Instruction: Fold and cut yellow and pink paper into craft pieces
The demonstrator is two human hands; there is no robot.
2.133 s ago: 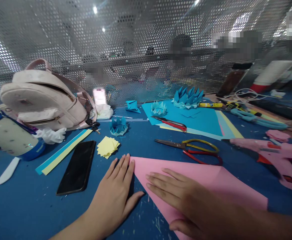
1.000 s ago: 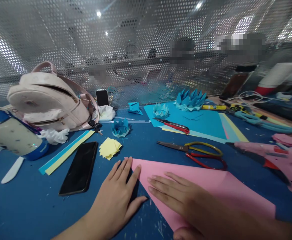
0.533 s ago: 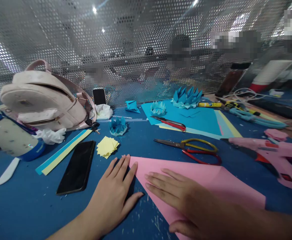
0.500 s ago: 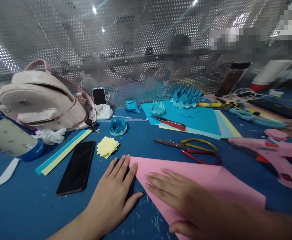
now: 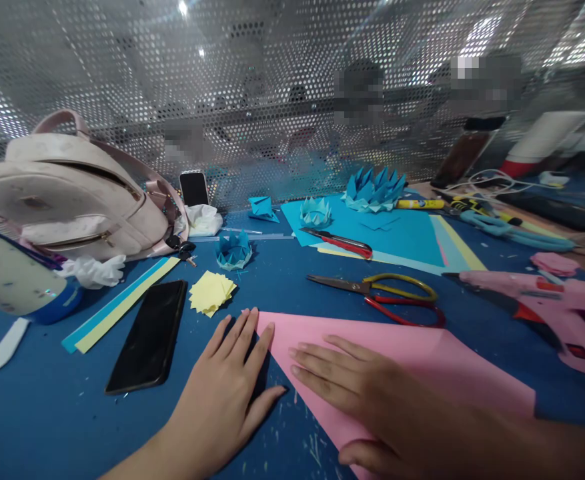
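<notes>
A sheet of pink paper [image 5: 412, 347], apparently folded over to a point at its left end, lies on the blue table. My left hand [image 5: 232, 380] rests flat with fingers stretched out, its fingertips on the paper's pointed left corner. Across the middle of the paper lies my right hand [image 5: 357, 387], palm down and open, covering part of it along with my forearm. Just beyond the paper's far edge are scissors [image 5: 372, 290] with one yellow and one red handle. A stack of small yellow paper squares [image 5: 212, 293] sits past my left fingertips.
Left of my hands are a black phone [image 5: 147, 337], paper strips [image 5: 122, 303], a bottle [image 5: 17, 273] and a pink backpack [image 5: 77, 193]. Farther back lie blue sheets [image 5: 397, 240], a red cutter [image 5: 339, 243] and folded blue paper pieces [image 5: 375, 191]. A pink glue gun [image 5: 552, 300] is at right.
The view has shifted slightly, so things at the left sit a little farther left. Both hands stay in nearly the same places on the pink paper.
</notes>
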